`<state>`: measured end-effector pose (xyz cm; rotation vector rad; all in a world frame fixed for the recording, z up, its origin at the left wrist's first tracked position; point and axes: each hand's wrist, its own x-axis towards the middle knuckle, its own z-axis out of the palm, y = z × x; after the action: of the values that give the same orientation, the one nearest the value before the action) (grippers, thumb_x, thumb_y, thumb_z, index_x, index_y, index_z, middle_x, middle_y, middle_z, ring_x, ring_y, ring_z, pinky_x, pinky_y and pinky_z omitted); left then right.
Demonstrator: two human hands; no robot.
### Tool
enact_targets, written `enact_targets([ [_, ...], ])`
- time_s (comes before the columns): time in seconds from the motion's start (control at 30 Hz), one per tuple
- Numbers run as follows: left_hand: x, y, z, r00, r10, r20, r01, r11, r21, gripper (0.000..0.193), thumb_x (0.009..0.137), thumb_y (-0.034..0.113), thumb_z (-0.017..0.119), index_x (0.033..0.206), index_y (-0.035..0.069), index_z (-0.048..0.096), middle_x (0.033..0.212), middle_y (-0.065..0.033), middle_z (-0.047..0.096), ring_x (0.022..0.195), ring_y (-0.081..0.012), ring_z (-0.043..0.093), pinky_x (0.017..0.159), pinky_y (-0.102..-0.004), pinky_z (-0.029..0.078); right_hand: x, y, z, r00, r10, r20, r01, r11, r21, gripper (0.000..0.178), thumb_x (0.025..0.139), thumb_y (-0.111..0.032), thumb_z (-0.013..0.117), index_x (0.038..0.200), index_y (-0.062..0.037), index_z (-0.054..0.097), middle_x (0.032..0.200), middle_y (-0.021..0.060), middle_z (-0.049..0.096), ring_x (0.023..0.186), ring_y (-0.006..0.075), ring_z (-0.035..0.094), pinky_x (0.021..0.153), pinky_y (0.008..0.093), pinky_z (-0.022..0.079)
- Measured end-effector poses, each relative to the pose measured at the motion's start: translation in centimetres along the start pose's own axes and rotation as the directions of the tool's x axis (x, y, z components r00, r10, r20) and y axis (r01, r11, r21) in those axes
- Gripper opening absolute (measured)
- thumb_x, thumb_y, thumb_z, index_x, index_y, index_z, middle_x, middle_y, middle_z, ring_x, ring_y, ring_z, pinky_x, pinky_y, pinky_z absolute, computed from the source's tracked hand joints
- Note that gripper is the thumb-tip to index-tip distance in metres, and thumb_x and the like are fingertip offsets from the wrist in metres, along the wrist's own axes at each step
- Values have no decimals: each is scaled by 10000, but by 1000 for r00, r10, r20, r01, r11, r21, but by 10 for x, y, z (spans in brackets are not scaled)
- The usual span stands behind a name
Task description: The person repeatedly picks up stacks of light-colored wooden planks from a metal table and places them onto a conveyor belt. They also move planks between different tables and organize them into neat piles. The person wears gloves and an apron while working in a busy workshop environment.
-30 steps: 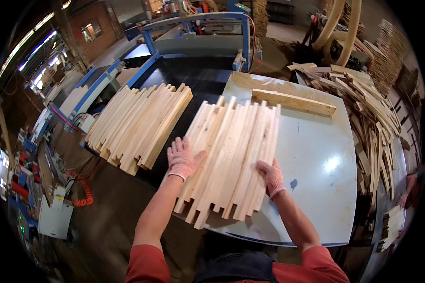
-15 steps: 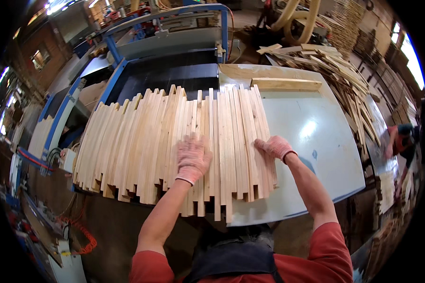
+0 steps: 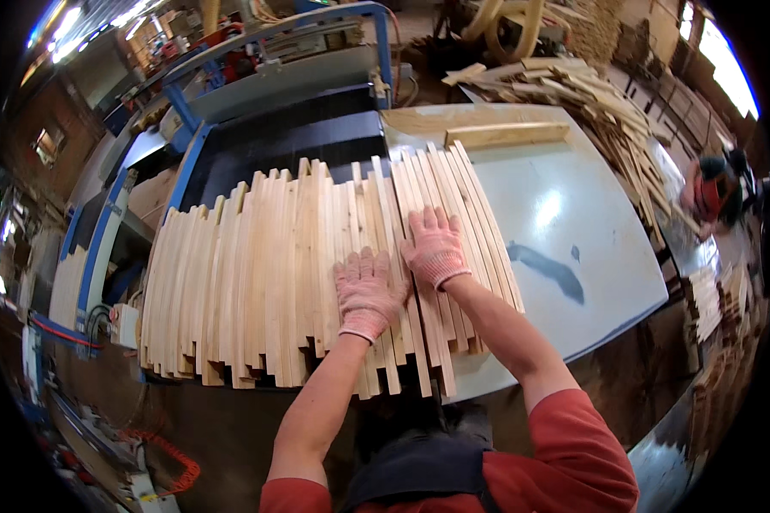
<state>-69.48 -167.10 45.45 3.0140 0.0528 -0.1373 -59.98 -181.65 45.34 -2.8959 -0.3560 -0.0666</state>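
Observation:
Many narrow wooden strips (image 3: pixel 269 274) lie side by side across the black belt bed and the pale metal table, their ends uneven. In a pink knit glove, my left hand (image 3: pixel 368 291) rests flat on the strips near the middle, fingers spread. My right hand (image 3: pixel 435 246), gloved alike, lies flat with fingers extended on the right-hand group of strips (image 3: pixel 479 231). That group leans a little, and a narrow dark gap runs between it and the strips to its left. Neither hand grasps a strip; the palms hide the wood under them.
A metal table (image 3: pixel 590 231) with a dark smear extends right, a wooden block (image 3: pixel 506 134) along its far side. Behind the strips stand a black belt (image 3: pixel 291 141) and a blue machine frame (image 3: pixel 274 38). Scrap wood (image 3: pixel 565 90) is heaped back right; another person (image 3: pixel 714 192) works far right.
My right hand has moved left from the outer edge onto the top of the strips. The right-hand group now slants, with a gap beside it. My left hand stays flat on the wood.

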Motion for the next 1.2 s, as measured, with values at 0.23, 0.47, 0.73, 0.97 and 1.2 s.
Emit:
enact_targets([
  [0.23, 2, 1, 12, 1000, 6, 0, -6, 999, 36, 873, 1026, 661, 493, 1695, 120, 345, 1781, -181, 252, 1658, -379, 176, 1344, -548, 37, -26, 52, 11, 996, 32, -78, -32, 999, 2, 726, 995, -442, 614, 1612, -90, 463, 1688, 202, 408, 1602, 404, 303, 1311, 604, 161],
  [0.47, -1, -37, 23, 996, 60, -70, -69, 988, -140, 903, 1024, 648, 540, 1703, 98, 310, 1771, -215, 254, 1650, -397, 189, 1344, -551, 62, -27, 74, 7, 996, 44, -81, -45, 999, -10, 736, 945, -449, 647, 1554, -52, 524, 1617, 225, 485, 1546, 417, 384, 1301, 573, 237],
  [0.73, -105, -352, -39, 715, -584, -384, 585, 801, -129, 1050, 988, 657, 589, 1706, -1, 196, 1753, -272, 254, 1633, -448, 198, 1332, -567, 91, -35, 39, -3, 966, -116, -232, 192, 920, 342, 807, 920, -315, 747, 1599, 11, 456, 1534, 265, 575, 1416, 429, 545, 1207, 483, 420],
  [0.97, -194, -567, -121, 353, -904, -240, 927, 372, -36, 1089, 959, 639, 621, 1724, 35, 136, 1794, -209, 166, 1658, -400, 130, 1333, -528, 106, -42, -30, 16, 949, 157, 273, -271, 850, 452, 836, 996, -339, 702, 1648, 41, 344, 1571, 305, 536, 1458, 422, 534, 1205, 439, 430],
  [1.2, -201, -628, -133, 424, -894, -142, 903, 430, -15, 1051, 934, 615, 659, 1704, 49, 222, 1780, -196, 225, 1646, -366, 185, 1332, -506, 130, -46, -18, 66, 937, 280, 208, -341, 615, 711, 771, 1031, -333, 668, 1624, 59, 370, 1546, 263, 578, 1440, 372, 550, 1182, 419, 439],
])
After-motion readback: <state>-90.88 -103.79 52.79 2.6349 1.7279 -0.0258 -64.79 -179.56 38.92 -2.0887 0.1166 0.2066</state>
